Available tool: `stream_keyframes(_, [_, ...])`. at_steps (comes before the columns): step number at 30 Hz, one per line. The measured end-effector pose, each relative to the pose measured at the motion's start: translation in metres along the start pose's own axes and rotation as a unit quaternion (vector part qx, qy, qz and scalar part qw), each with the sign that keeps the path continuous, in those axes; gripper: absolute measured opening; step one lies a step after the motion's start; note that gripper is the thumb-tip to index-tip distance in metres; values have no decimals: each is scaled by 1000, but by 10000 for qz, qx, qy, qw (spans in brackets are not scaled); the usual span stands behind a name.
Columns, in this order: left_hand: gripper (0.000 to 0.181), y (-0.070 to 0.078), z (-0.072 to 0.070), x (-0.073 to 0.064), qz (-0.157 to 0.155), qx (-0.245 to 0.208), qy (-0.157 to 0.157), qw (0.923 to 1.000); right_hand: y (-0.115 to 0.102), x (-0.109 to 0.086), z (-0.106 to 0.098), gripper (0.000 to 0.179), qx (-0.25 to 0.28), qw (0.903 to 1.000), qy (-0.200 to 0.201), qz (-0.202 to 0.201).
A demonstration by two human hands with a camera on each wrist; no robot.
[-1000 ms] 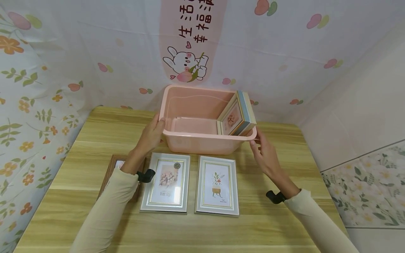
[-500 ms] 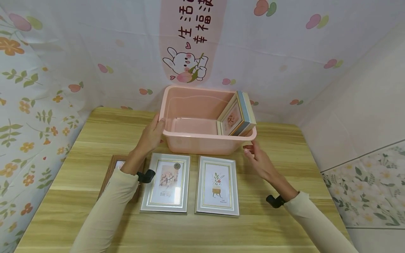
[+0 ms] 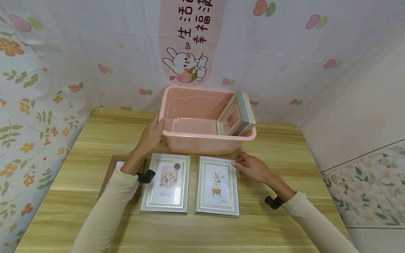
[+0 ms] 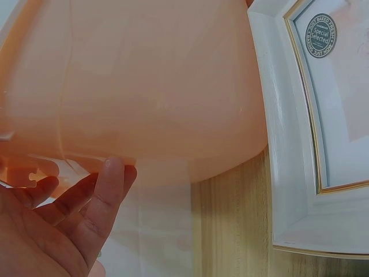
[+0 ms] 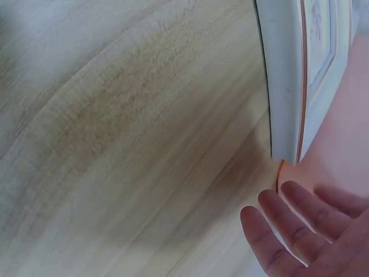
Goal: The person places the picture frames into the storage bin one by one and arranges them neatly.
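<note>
Gripping the left rim of the pink bin [image 3: 202, 135], the left hand [image 3: 150, 136] shows thumb on top and fingers tucked outside, head view. Bin sits at the back of the wood-grain table [image 3: 253, 228], just in front of the printed backdrop [image 3: 126, 66]. Stacked frames [image 3: 232, 117] lean against its right wall, tops poking above the rim; front one carries a pinkish picture. Right hand [image 3: 254, 169] is just beside the upper right corner of the right white frame [image 3: 217, 186], fingers loosely bent, holding nothing; thumb tip is at the corner, can't tell if it touches. That frame lies flat, face up, plant-in-a-pot print. Left white frame [image 3: 166, 182] lies beside it, also face up, flower print, small gap between. Brown frame [image 3: 109, 172] is farther left, partly hidden under the left forearm.

Left wrist view: fingers come up against the bin's outer wall near the rim. Left white frame shows at right, round dark sticker [image 4: 320, 35] in its corner.

Right wrist view: four fingers extended and spread, nothing grasped, thumb out of shot. A white frame's corner is just past the fingertips, bin's pink wall behind.
</note>
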State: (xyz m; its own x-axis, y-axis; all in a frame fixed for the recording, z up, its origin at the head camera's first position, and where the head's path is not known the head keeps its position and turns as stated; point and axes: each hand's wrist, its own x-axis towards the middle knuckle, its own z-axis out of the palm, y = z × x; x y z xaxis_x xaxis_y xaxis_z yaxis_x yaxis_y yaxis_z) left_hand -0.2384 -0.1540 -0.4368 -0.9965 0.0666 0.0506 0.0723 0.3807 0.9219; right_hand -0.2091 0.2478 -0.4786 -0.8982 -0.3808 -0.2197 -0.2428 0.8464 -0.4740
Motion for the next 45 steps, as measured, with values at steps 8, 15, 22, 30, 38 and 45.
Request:
stream_keyframes(8, [58,0,-1,0,85,37,-10,10000,-4,5,7,67,-150,9970,-93,-754])
stream_keyframes(15, [58,-1,0,1,49,53,10,10000,-7,14,15,64,-339,9908,28,-1312])
stream_keyframes(22, [58,-1,-1,1,11,63,-2,10000,-7,15,23,64,-650,9880,153,-1393])
stream_keyframes(30, [59,-3,0,1,32,-20,-24,10000,-8,21,28,71,-981,9872,206,-1239])
stream_keyframes(38, [58,-3,0,2,50,-27,-5,10000,-7,25,34,57,-719,9910,454,-1030])
stream_keyframes(45, [57,-2,0,1,81,-8,32,10000,-7,26,36,34,-526,9904,644,-1105])
